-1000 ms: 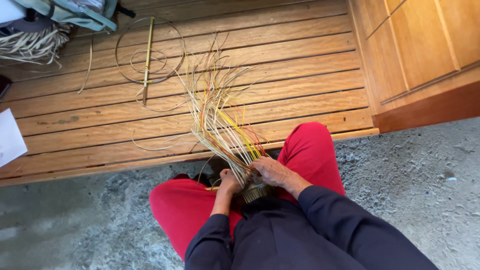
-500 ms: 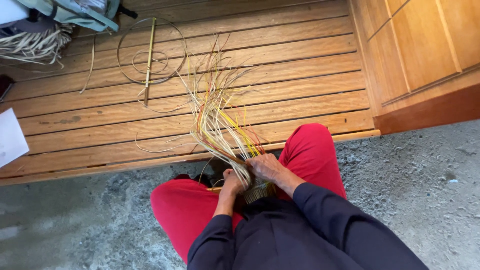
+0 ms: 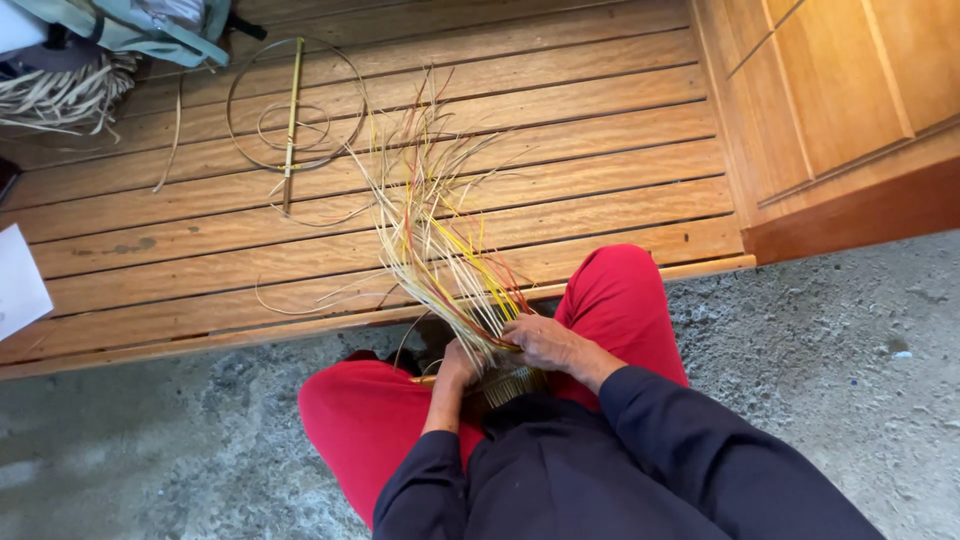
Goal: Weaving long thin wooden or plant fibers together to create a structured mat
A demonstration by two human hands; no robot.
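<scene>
Step in hand, as I judge it: weaving at the rim of a small half-made woven basket of pale cane (image 3: 512,383), which sits in the person's lap between the red trouser legs (image 3: 620,290). Left hand (image 3: 456,366) is closed in a fist around the base of the long fan of pale, yellow and red cane strands (image 3: 430,230), just left of the basket. Right hand (image 3: 545,342) lies over the top of the work w/ fingers curled, pinching a few strands where they meet the woven edge; exact strand count can't be told. Loose ends splay up and away over the slatted wooden deck (image 3: 600,130). Next move prob. calls for keeping the bundle tight in one hand while the other bends a single strand across its neighbours w/o kinking it. Containers: the basket is too covered by both hands to see inside. On the deck, apart from the hands: thin wire hoops crossed by a yellow stick (image 3: 291,105), a pale green bag (image 3: 130,25) at top left w/ a heap of dried straw-like fibre (image 3: 60,95) beside it; bag contents not visible.
</scene>
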